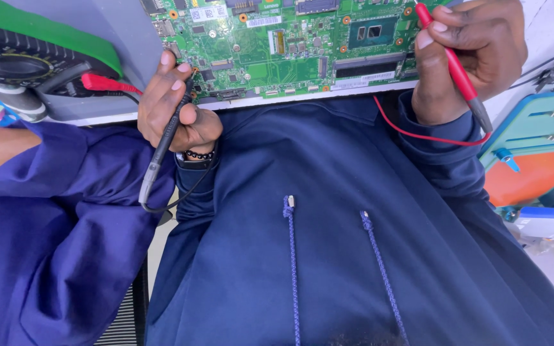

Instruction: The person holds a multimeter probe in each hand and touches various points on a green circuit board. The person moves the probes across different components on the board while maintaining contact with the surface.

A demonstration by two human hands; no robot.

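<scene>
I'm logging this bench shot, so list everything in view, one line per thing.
circuit board: one, green, top centre on the bench edge
black probe: one, black, in the left hand's grip, tip at the board's lower left edge
red probe: one, red, in the right hand's grip, tip up at the board's right side
red lead: one, red, trailing from the red probe
multimeter: one, dark with green casing, top left, red plug in it
tool tray: one, blue and orange, right edge
other person's sleeve: one, blue, left
hoodie: one, navy, with two drawstrings
left hand: one
right hand: one
</scene>
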